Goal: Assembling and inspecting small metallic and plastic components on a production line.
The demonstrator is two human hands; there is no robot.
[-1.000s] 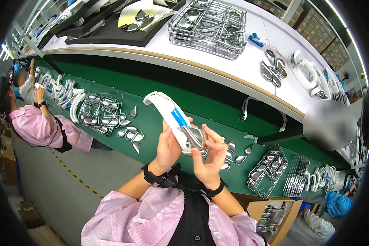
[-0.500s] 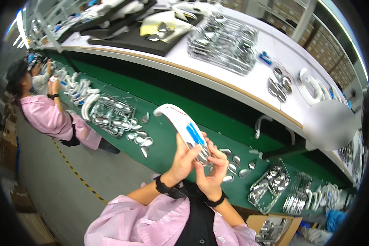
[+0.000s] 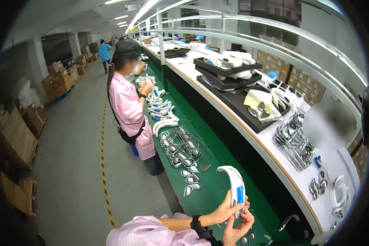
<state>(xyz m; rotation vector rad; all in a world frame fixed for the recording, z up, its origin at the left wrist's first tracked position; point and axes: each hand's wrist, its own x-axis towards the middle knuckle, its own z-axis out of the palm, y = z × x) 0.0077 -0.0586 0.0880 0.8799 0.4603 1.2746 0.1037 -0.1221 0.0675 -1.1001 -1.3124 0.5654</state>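
A curved white plastic part (image 3: 235,180) with a strip of blue film stands upright over the green bench. My left hand (image 3: 223,212) is closed round its lower end, thumb across the front. From the other side my right hand (image 3: 241,226) has its fingers pressed against the same end, where a shiny metal piece (image 3: 236,210) shows partly between the fingers. Loose chrome teardrop-shaped pieces (image 3: 191,179) lie on the green bench (image 3: 209,192) to the left of my hands. Beyond them sits a wire basket (image 3: 180,145) full of similar shiny pieces.
A person in a pink coat (image 3: 129,96) works at the bench ahead, beside several white curved parts (image 3: 165,125). On the raised white shelf (image 3: 270,164) at right are black trays (image 3: 227,67) and another wire basket (image 3: 295,139). Cartons (image 3: 20,131) stand along the left.
My view has swung left and up, showing the aisle and the co-worker more fully. My hands and the white part now appear lower and further right. Both hands still hold it.
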